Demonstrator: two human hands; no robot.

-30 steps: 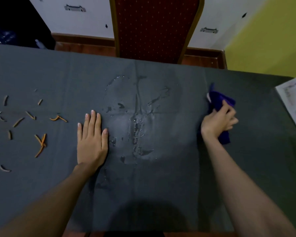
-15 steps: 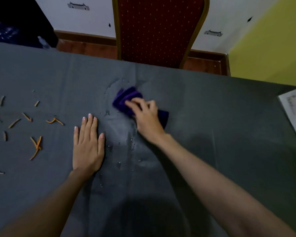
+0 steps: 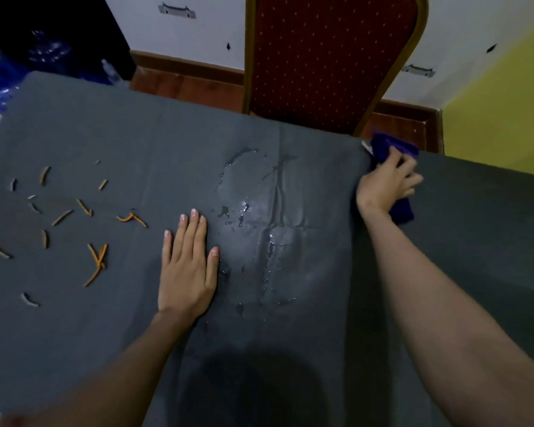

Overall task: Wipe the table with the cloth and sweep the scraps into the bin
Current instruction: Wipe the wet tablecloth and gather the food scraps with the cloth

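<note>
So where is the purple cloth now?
The purple cloth lies under the right hand at the table's far right edge, near the red chair.

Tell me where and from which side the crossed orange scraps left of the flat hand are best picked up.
Best taken at the crossing point of the crossed orange scraps, pinched from straight above. The strips are thin and lie flat on the table, so no side gives purchase; at the overlap they probably sit slightly higher. The left hand lies nearest, flat on the table; the right hand grips the cloth.
</note>
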